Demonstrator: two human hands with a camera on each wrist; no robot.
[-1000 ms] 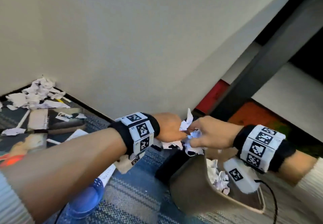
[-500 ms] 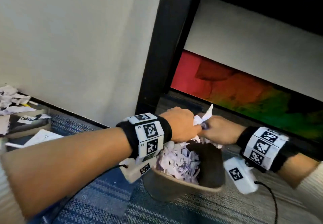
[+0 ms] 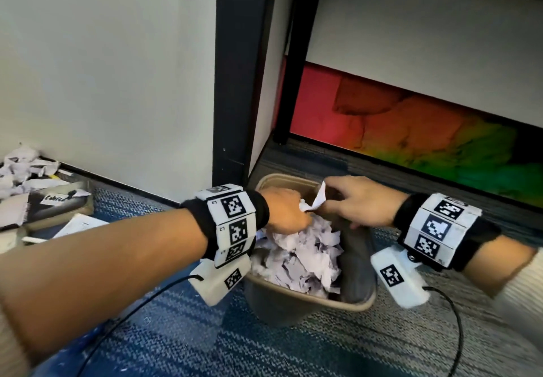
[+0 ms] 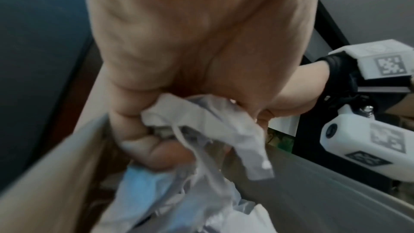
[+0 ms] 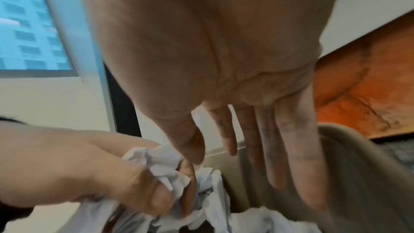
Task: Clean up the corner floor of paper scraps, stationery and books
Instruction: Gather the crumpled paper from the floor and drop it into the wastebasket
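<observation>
Left hand clutches crumpled paper scraps over a full bin; right hand hovers, fingers straight. Released carelessly, scraps could spill onto the carpet.

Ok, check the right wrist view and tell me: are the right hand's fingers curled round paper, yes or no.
No: the right hand has straight, spread fingers; the left hand grips the crumpled paper.
</observation>
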